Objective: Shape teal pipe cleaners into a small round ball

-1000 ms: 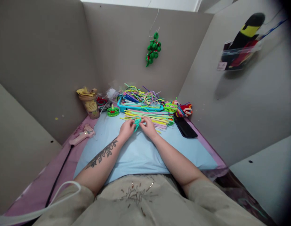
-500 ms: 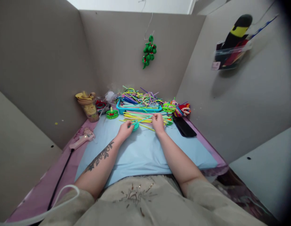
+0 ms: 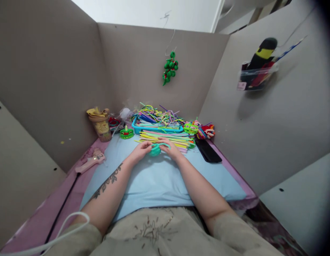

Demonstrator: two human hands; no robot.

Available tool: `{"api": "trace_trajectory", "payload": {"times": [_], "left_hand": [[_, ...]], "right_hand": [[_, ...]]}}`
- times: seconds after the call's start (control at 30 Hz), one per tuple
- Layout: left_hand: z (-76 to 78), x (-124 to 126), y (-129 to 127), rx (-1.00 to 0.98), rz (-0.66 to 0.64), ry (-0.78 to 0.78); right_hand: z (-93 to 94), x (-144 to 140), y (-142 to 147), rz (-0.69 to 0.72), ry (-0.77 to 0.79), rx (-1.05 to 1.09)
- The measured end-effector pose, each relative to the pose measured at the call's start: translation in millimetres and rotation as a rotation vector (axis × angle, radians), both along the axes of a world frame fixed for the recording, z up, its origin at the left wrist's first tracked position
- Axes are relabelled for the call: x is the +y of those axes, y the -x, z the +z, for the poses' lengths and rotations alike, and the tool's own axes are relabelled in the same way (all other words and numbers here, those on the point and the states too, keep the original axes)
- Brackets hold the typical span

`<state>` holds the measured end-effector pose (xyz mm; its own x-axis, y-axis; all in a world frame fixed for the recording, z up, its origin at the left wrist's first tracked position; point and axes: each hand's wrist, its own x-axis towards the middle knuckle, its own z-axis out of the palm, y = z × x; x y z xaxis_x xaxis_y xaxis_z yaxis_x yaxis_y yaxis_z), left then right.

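Observation:
Between my hands is a small rounded teal pipe-cleaner piece (image 3: pixel 155 150), coiled, with a loose end arching out to the right. My left hand (image 3: pixel 140 150) pinches its left side between thumb and fingers. From the right, my right hand (image 3: pixel 170 148) has its fingers bent around the far side of the piece, and the loose end passes in front of that hand. Some of the right fingertips are hidden behind the teal coil. Just beyond the hands lies a bundle of straight pastel and yellow pipe cleaners (image 3: pixel 151 137) on the blue cloth (image 3: pixel 165 181).
A blue tray (image 3: pixel 135 128) heaped with pipe cleaners stands behind the bundle. Green frog-like pieces (image 3: pixel 127 133) flank it. A tumbler (image 3: pixel 101 126) and a pink glue gun (image 3: pixel 90 163) are at left, a black phone-like slab (image 3: pixel 208 150) at right. Grey partitions enclose the table.
My right hand has come left and nearer, from pulling the teal strand taut to the coil itself. The strand now curves loosely. The camera view has tilted upward a little.

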<state>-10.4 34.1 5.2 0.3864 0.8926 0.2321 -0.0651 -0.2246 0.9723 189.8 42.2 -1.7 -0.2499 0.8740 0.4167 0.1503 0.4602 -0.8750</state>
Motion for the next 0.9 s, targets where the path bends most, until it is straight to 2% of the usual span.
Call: {"api": "trace_trajectory", "payload": {"times": [0.07, 0.13, 0.27, 0.33, 0.4, 0.53, 0.67, 0.9], "left_hand": [[-1.9, 2.7, 0.7, 0.045, 0.036, -0.06], [-3.8, 5.4, 0.5, 0.09, 0.143, -0.137], [-3.4, 4.6, -1.8, 0.242, 0.316, -0.388], [-1.8, 1.1, -2.8, 0.291, 0.456, -0.508], [-0.9, -2.8, -3.6, 0.321, 0.567, -0.548], [-3.3, -7.6, -6.7, 0.398, 0.532, -0.501], [-8.3, -6.2, -9.8, 0.453, 0.554, -0.457], [-19.1, 9.8, -7.9, 0.39, 0.525, -0.362]], "right_hand": [[-0.1, -4.3, 2.5, 0.076, 0.025, -0.061], [-0.6, -6.9, 5.6, 0.122, 0.071, -0.068], [-4.3, -7.9, 14.0, 0.208, 0.102, -0.04], [-6.8, -6.7, 17.2, 0.169, 0.088, -0.022], [-8.5, -5.3, 18.8, 0.08, 0.059, -0.003], [-7.6, -5.5, 20.5, -0.026, -0.006, -0.021], [-5.4, -8.6, 25.1, -0.081, -0.063, -0.139], [-6.5, -9.3, 25.3, -0.041, -0.134, -0.29]]}}
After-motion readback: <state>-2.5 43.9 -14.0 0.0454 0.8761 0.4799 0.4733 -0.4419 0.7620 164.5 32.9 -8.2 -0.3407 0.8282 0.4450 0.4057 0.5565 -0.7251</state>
